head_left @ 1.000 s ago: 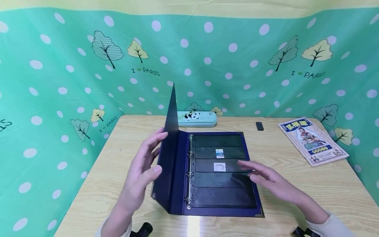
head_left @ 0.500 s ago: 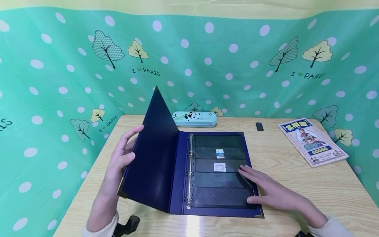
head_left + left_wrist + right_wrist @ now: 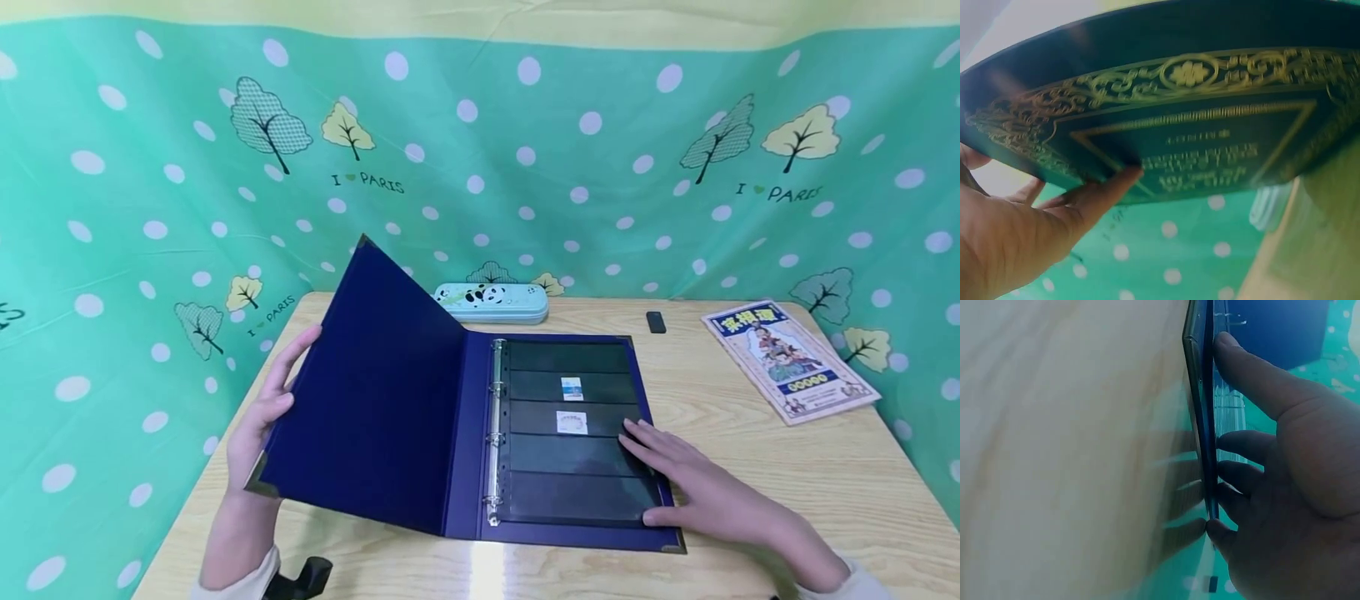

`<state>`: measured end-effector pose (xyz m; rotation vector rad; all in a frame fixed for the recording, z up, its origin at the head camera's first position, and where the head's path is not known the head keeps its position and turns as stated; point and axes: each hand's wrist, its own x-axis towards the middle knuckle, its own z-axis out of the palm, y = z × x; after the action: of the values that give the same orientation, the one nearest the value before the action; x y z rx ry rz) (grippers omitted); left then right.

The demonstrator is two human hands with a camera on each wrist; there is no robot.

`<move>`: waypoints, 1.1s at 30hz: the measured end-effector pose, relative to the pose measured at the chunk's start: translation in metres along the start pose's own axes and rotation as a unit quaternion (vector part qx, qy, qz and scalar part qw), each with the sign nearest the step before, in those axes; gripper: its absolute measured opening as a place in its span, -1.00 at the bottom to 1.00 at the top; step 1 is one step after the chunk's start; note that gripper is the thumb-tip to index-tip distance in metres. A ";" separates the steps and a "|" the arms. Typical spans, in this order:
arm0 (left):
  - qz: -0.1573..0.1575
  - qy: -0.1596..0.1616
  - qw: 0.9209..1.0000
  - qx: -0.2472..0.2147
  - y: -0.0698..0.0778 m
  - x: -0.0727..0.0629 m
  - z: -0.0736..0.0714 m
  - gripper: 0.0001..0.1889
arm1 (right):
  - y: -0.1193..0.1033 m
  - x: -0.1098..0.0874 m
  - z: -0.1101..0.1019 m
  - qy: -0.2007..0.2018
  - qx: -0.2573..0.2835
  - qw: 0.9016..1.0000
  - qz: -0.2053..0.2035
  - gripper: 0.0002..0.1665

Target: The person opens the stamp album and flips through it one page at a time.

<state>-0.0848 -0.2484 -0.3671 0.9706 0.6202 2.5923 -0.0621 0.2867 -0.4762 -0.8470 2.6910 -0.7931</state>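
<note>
A navy ring binder (image 3: 468,433) lies open on the table, its metal ring bar (image 3: 495,433) upright in the head view. Its left cover (image 3: 367,400) is raised at a slant. My left hand (image 3: 258,417) supports the cover's outer edge; the left wrist view shows the gold-patterned outer face (image 3: 1191,134) with a digit lying against it. My right hand (image 3: 693,479) rests its outstretched fingers on the right side of the black pocket page (image 3: 570,500). Two small stamps, a blue-and-white one (image 3: 572,388) and a pale one (image 3: 572,422), sit in the page's strips.
A light blue panda pencil case (image 3: 498,302) lies behind the binder. Farther right are a small black object (image 3: 656,322) and an illustrated booklet (image 3: 789,360). The wooden table (image 3: 720,383) meets a green dotted cloth (image 3: 480,167) at its back and sides.
My left hand has swung the cover from nearly vertical down to the left, so more of its inner face shows. My right hand has come down onto the pocket page. The binder has shifted slightly right.
</note>
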 end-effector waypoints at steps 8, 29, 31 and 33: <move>-0.032 -0.009 0.992 -0.126 0.021 -0.030 -0.030 -0.31 | 0.009 -0.007 -0.004 0.010 -0.015 1.000 0.013 0.04; -0.352 0.290 0.579 0.676 0.032 -0.069 -0.092 -0.13 | 0.008 -0.007 -0.003 0.003 -0.006 0.999 0.044 0.10; -0.365 0.284 0.544 0.701 0.025 -0.066 -0.091 -0.09 | 0.008 -0.007 -0.003 0.003 -0.006 0.999 0.044 0.09; -0.370 0.269 0.515 0.725 0.018 -0.064 -0.090 -0.05 | 0.008 -0.007 -0.003 0.003 -0.005 0.999 0.043 0.09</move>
<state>-0.1015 -0.3167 -0.4548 -0.1151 2.7405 1.0098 -0.0614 0.2976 -0.4777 -0.7258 2.7193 -0.7644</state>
